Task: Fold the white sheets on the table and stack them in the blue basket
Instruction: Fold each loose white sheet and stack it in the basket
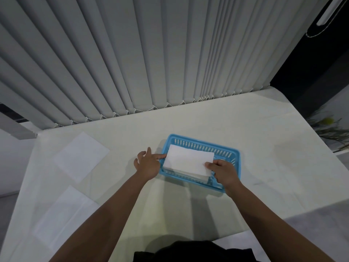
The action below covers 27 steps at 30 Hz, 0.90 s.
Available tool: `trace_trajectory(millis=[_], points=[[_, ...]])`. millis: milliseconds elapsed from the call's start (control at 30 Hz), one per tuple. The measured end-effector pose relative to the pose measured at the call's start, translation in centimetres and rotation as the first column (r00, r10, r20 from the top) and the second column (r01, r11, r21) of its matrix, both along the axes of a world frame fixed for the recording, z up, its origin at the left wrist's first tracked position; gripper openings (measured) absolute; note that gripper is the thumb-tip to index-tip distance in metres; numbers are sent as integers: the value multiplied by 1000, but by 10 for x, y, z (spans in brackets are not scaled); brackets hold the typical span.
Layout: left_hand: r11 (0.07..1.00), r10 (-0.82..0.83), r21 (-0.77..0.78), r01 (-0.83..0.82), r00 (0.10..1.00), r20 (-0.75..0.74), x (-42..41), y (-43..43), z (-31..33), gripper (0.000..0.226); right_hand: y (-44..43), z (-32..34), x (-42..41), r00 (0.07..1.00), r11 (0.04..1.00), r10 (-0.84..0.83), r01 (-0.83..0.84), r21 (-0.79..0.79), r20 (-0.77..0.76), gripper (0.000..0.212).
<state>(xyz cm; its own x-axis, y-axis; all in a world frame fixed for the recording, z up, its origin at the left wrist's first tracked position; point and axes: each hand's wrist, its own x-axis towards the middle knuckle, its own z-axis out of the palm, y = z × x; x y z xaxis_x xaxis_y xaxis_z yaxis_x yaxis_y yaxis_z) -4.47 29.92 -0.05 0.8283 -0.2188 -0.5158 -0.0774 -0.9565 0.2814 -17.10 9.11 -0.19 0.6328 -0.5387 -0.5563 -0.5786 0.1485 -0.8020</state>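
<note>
The folded sheet [188, 159] lies atop the stack [190, 175] inside the blue basket [200, 143], long axis along the basket's length. The right hand [224, 173] pinches its near right corner. The left hand [147, 163], fingers [159, 156] straight, touches its left end at the basket's rim. Two flat sheets [81, 156] (likely next) lie on the worktop [264, 129] left of the basket, nearer the left hand.

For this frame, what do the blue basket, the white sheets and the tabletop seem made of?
The blue basket: moulded plastic, slightly glossy; its slotted walls and rounded rim suggest it. The folded sheet inside and the flat sheets on the table: thin, matte, crisp-edged, likely paper or tissue, possibly thin fabric. The table: pale, smooth, matte; perhaps laminate, unclear.
</note>
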Motion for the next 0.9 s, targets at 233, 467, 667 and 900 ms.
trace_trajectory(millis=[233,467,667,900], points=[[999,-5,-41,6,1000,25,-3,0,-5,54,2,-2,1,1000,1000,22,-22,-4,-11,17],[998,-18,-56,19,1000,25,-6,-1,-2,52,4,-1,-1,1000,1000,5,-5,10,-2,15],[994,9,-112,-2,998,67,-7,0,-3,49,3,4,-5,999,986,3,-11,-168,-44,24],[963,-37,-241,125,939,342,-15,-5,-6,46,5,-5,-17,997,853,75,-78,-517,-27,21]])
